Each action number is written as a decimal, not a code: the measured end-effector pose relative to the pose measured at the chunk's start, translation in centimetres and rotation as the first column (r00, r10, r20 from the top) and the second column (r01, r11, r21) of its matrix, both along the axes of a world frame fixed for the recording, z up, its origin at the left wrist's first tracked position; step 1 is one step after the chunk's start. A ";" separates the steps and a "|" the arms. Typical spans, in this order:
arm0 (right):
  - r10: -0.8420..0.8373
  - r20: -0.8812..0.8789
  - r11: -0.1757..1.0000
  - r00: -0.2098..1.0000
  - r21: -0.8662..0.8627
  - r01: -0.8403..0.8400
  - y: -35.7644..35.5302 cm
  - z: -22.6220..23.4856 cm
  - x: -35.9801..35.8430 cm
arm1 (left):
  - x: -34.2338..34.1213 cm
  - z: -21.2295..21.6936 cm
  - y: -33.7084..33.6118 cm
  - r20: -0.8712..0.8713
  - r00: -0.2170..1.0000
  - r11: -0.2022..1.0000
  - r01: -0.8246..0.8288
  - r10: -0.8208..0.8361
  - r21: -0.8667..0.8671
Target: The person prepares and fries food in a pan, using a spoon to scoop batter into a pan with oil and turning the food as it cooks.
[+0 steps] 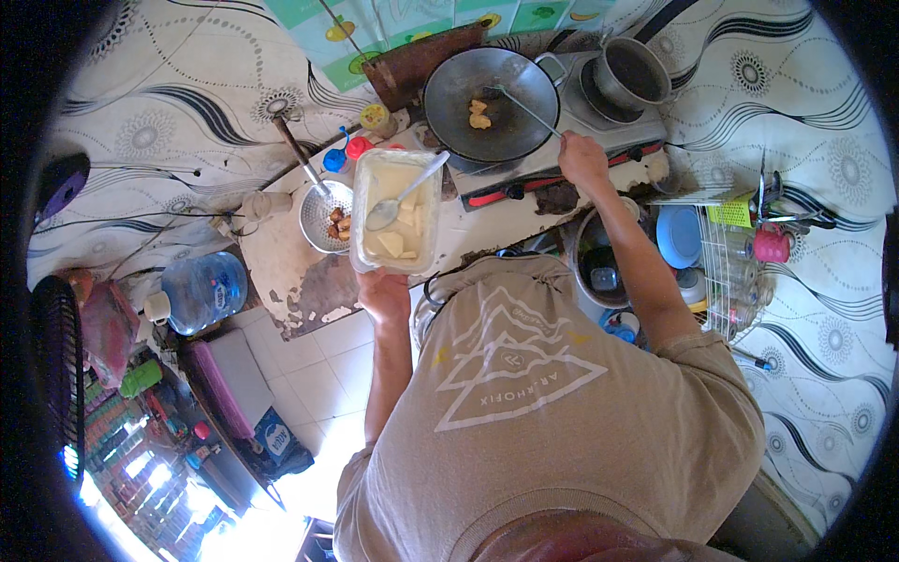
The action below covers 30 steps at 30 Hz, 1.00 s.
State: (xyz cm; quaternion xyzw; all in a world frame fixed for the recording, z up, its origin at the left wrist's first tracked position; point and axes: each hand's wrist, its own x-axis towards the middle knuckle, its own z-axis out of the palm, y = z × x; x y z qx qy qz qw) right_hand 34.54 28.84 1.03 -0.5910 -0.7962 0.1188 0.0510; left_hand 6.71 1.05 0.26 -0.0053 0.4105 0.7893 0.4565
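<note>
My left hand [382, 292] holds a clear plastic container [367, 201] from below. Pale batter, pale food pieces and a metal spoon [401, 199] lie in it. My right hand [582, 159] grips the long handle of a metal utensil [524, 109] that reaches into a dark wok [448, 103]. Two battered pieces [478, 114] sit in the wok. The wok stands on the left burner of a gas stove [562, 155].
A metal strainer [316, 214] with browned pieces sits left of the container on the worn counter [300, 272]. A steel pot [629, 73] is on the right burner. Small bottles [348, 150] stand behind. A dish rack [740, 253] is right, a water jug [201, 290] left.
</note>
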 end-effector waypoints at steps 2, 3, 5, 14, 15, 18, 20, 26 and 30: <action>0.008 -0.002 1.000 1.000 -0.003 -0.008 -0.4 -0.2 -0.2 | 0.0 0.0 0.1 0.002 1.000 1.000 0.011 -0.011 0.024; 0.019 0.008 1.000 1.000 -0.005 -0.019 -0.8 -0.9 -0.3 | 0.0 0.0 0.2 0.002 1.000 1.000 0.017 -0.017 0.019; 0.036 0.012 0.999 0.999 -0.025 -0.035 -1.6 -1.3 -1.1 | 0.1 0.1 0.4 -0.001 1.000 1.000 0.021 -0.021 0.007; 0.109 0.034 0.994 0.993 0.003 -0.110 -3.1 -2.8 -3.7 | 0.2 -0.4 0.4 0.025 0.998 0.998 0.051 -0.052 0.033; 0.093 0.050 0.996 0.994 -0.003 -0.092 -2.9 -2.9 -3.7 | 0.2 -0.3 0.4 0.012 0.999 0.998 0.051 -0.051 0.036; 0.078 0.096 0.997 0.992 -0.015 -0.076 -2.6 -3.3 -3.5 | 0.4 0.1 0.5 -0.011 0.998 0.997 0.055 -0.054 0.048; 0.126 0.114 0.992 0.986 -0.019 -0.124 -2.7 -3.6 -3.3 | 0.5 0.2 0.5 -0.012 0.998 0.997 0.055 -0.054 0.061; 0.104 0.172 0.993 0.980 0.037 -0.112 -1.3 -3.2 -1.3 | 0.5 0.2 0.2 -0.047 0.998 0.999 0.045 -0.044 0.023; 0.101 0.130 0.995 0.986 -0.020 -0.100 -1.3 -3.3 -0.8 | 0.5 0.2 0.3 -0.031 0.998 0.998 0.052 -0.052 0.029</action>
